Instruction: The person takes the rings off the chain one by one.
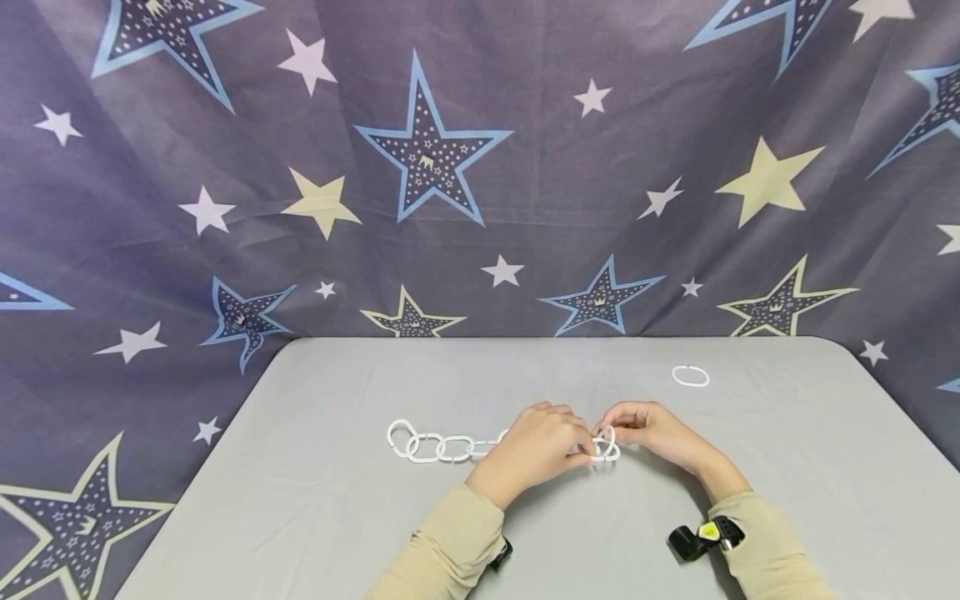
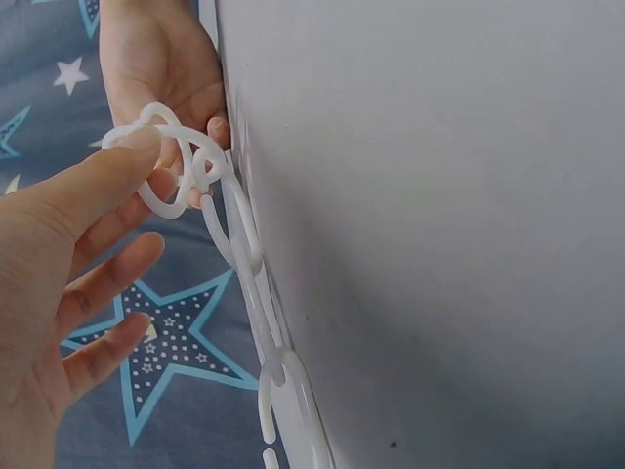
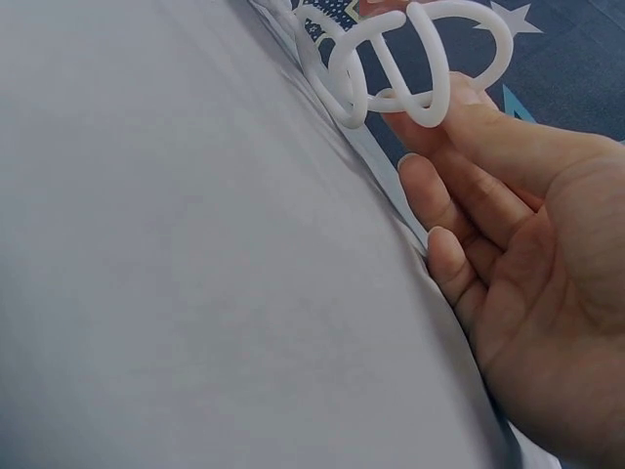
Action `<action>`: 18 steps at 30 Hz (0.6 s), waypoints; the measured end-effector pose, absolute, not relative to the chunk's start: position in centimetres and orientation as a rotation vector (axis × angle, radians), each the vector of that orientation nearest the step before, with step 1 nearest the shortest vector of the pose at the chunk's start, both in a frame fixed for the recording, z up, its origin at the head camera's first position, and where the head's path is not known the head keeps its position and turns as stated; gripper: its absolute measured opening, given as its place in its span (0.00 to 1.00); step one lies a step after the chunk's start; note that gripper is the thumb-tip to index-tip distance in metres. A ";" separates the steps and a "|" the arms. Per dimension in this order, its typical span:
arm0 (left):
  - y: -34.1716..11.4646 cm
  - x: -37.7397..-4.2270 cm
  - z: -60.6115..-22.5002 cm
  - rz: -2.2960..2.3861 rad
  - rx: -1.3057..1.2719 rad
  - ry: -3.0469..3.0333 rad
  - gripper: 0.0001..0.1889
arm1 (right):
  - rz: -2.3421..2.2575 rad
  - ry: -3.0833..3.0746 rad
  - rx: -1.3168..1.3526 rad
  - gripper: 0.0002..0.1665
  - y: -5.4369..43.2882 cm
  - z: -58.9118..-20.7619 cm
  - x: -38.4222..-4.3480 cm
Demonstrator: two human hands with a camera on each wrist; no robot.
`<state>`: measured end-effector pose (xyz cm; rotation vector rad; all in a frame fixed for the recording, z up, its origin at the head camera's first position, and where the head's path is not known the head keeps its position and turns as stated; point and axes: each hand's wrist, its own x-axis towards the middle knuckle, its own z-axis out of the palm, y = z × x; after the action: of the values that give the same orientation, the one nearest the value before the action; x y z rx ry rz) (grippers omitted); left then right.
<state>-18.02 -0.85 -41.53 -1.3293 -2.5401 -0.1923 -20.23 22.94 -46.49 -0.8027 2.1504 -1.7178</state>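
Note:
A chain of white plastic links [image 1: 427, 447] runs along the table from the left to my hands. My left hand [image 1: 536, 450] pinches a link near the chain's right end between thumb and fingers; in the left wrist view the thumb lies over that white link [image 2: 176, 130]. Facing it, my right hand [image 1: 660, 429] pinches another white link [image 3: 510, 47] between thumb and index finger. These links overlap and cross between the two hands; whether the outermost one is hooked through cannot be told. Part of the chain is hidden behind the left hand.
A single loose white link [image 1: 690, 376] lies on the grey-covered table [image 1: 300, 517], toward the back right. Behind the table hangs a dark curtain [image 1: 540, 167] with stars. Black wrist cameras [image 1: 705, 537] are strapped over the beige sleeves.

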 end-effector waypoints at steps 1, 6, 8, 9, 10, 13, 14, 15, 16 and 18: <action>-0.9 -18.0 -41.6 -0.191 -1.329 -2.540 0.06 | -1.719 2.149 -0.804 0.11 22.9 -46.5 -20.2; -0.8 -17.9 -41.6 -0.171 -1.338 -2.535 0.06 | -1.726 2.155 -0.813 0.11 23.0 -46.7 -20.3; -0.7 -17.8 -41.5 -0.166 -1.345 -2.538 0.06 | -1.726 2.155 -0.820 0.11 23.0 -46.8 -20.3; -0.7 -17.8 -41.5 -0.167 -1.348 -2.542 0.06 | -1.725 2.156 -0.822 0.11 23.0 -46.8 -20.3; -0.7 -17.7 -41.5 -0.167 -1.350 -2.544 0.06 | -1.724 2.156 -0.824 0.11 23.0 -46.8 -20.3; -0.8 -17.7 -41.5 -0.170 -1.352 -2.551 0.06 | -1.723 2.156 -0.828 0.11 23.0 -46.9 -20.3; -0.8 -17.7 -41.5 -0.172 -1.352 -2.551 0.06 | -1.724 2.157 -0.827 0.11 23.0 -46.9 -20.3; -0.8 -17.7 -41.5 -0.172 -1.352 -2.548 0.06 | -1.725 2.156 -0.828 0.11 23.0 -46.9 -20.3; -0.8 -17.7 -41.5 -0.172 -1.352 -2.546 0.06 | -1.726 2.156 -0.829 0.11 23.0 -46.8 -20.3; -0.9 -17.7 -41.5 -0.172 -1.351 -2.540 0.06 | -1.725 2.156 -0.831 0.11 23.0 -46.8 -20.3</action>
<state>-17.67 -0.89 -41.52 -1.3506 -2.5401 -0.1722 -20.31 22.98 -46.83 -0.8313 2.1562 -1.7254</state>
